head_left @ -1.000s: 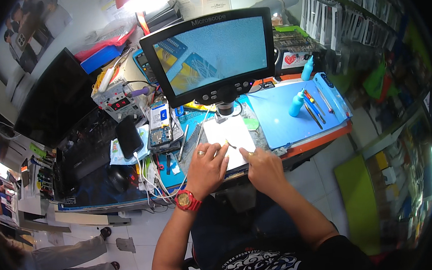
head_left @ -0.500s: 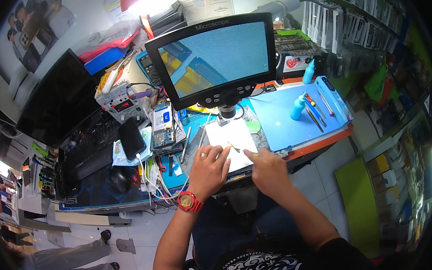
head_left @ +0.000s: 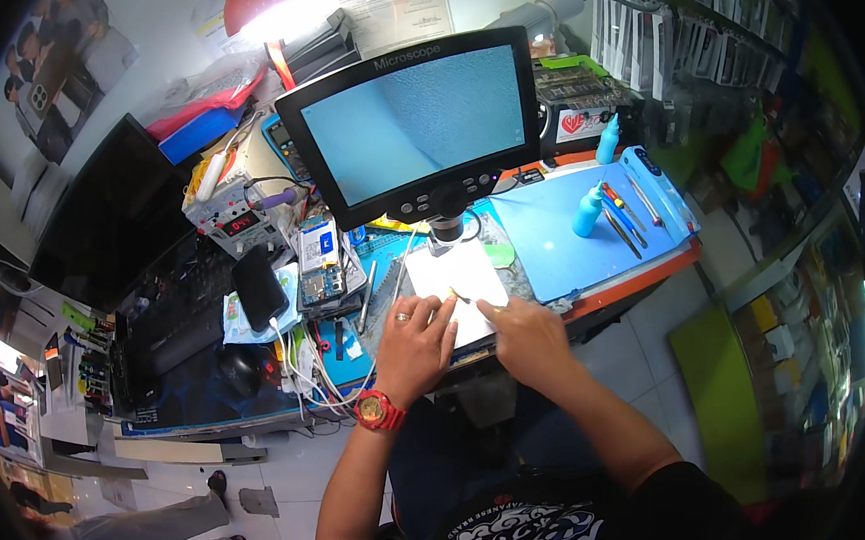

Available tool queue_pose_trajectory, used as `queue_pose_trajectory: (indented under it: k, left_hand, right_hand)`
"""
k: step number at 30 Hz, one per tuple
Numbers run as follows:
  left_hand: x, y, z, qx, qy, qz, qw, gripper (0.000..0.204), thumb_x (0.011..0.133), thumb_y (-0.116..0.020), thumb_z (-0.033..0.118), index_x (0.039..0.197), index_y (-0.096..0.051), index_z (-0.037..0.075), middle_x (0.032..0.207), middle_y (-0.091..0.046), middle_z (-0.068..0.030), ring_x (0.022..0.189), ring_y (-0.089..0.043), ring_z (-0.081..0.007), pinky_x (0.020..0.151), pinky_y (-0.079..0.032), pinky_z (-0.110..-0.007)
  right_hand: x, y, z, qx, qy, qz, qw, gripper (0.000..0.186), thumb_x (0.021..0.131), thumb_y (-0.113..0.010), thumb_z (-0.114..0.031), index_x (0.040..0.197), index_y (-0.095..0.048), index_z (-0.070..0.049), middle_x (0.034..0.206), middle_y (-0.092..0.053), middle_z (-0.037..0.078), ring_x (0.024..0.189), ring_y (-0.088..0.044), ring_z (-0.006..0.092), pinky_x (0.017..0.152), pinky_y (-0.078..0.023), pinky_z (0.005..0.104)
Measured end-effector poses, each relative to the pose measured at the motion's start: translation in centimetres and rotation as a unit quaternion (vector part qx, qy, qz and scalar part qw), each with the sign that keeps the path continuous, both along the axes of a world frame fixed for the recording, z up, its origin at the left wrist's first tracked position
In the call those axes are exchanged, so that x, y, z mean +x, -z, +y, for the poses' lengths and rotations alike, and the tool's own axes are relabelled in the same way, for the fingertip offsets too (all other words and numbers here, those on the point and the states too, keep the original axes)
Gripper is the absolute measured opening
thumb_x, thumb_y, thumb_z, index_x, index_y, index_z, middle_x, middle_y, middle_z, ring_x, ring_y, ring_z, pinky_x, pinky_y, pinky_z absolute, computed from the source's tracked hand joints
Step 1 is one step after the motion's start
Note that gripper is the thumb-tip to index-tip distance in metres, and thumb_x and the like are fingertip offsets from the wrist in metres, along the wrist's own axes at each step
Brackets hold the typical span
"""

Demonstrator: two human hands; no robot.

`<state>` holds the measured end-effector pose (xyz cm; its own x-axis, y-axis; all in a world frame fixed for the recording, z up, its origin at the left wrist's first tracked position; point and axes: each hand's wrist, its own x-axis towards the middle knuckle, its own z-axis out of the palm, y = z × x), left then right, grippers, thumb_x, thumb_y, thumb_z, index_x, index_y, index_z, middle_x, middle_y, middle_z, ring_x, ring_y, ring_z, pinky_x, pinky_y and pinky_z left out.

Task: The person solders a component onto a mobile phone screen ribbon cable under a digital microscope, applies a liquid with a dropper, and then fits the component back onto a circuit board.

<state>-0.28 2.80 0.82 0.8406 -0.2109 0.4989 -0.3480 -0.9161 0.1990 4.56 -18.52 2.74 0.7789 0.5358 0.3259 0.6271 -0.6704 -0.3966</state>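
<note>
My left hand (head_left: 414, 344), a red watch at its wrist, rests on a white sheet (head_left: 455, 268) with its fingertips pressed onto a small yellowish piece (head_left: 453, 291). Opposite, my right hand (head_left: 530, 339) is closed, its index finger pointing at the same spot. A thin dark tool tip (head_left: 462, 296) reaches from its fingers toward the piece; the rest of the tool is hidden by the hand. Above the sheet stands a microscope with a screen (head_left: 412, 121), which shows a plain bluish surface with a dark diagonal shadow.
On the right, a blue mat (head_left: 550, 232) carries a light-blue bottle (head_left: 587, 211) and several slim tools (head_left: 625, 226). To the left lie a black phone (head_left: 259, 285), opened phone parts (head_left: 320, 268), white cables and a mouse (head_left: 242, 369). A person's legs (head_left: 155, 530) show at lower left.
The gold-coloured strips seen on the microscope screen are gone from its picture. Both hands stay close together on the sheet; the whole view has shifted slightly.
</note>
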Motion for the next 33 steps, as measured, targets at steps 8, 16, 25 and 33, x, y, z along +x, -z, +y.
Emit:
queue_pose_trajectory:
  k: [8, 16, 25, 33]
  left_hand:
    - [0.0, 0.1, -0.1, 0.005, -0.009, 0.013, 1.000, 0.036, 0.104, -0.064, 0.020, 0.135, -0.072, 0.004, 0.120, -0.066, -0.0109, 0.120, -0.058, -0.0318, 0.112, -0.045, -0.049]
    - [0.3, -0.1, -0.1, 0.002, 0.002, 0.012, 1.000, 0.035, 0.103, -0.064, 0.018, 0.135, -0.072, 0.004, 0.120, -0.066, -0.0106, 0.120, -0.058, -0.0324, 0.111, -0.045, -0.049]
    - [0.0, -0.1, -0.2, 0.011, -0.004, 0.019, 1.000, 0.037, 0.104, -0.064, 0.019, 0.137, -0.071, 0.005, 0.122, -0.066, -0.0106, 0.122, -0.057, -0.0325, 0.111, -0.045, -0.049]
    - [0.2, 0.0, -0.1, 0.010, 0.000, 0.018, 1.000, 0.036, 0.105, -0.064, 0.020, 0.137, -0.071, 0.006, 0.122, -0.066, -0.0099, 0.121, -0.058, -0.0318, 0.112, -0.045, -0.049]
  right_hand:
    - [-2.0, -1.3, -4.2, 0.071, 0.010, 0.002, 0.997, 0.047, 0.089, -0.066, 0.001, 0.133, -0.077, -0.014, 0.085, -0.064, 0.013, 0.076, -0.069, 0.0357, 0.067, -0.055, 0.0486]
    - [2.2, 1.3, 2.3, 0.023, -0.006, -0.025, 0.999, 0.047, 0.090, -0.064, -0.005, 0.135, -0.076, -0.015, 0.091, -0.069, 0.016, 0.077, -0.072, 0.0355, 0.069, -0.058, 0.0460]
    - [-2.0, -0.9, -3.8, 0.055, -0.010, 0.001, 0.998, 0.050, 0.089, -0.065, 0.000, 0.136, -0.076, -0.015, 0.085, -0.064, 0.012, 0.075, -0.071, 0.0346, 0.067, -0.058, 0.0466]
    - [2.0, 1.4, 2.1, 0.009, 0.008, -0.016, 1.000, 0.046, 0.092, -0.066, -0.005, 0.135, -0.076, -0.016, 0.090, -0.069, 0.015, 0.079, -0.072, 0.0361, 0.070, -0.057, 0.0484]
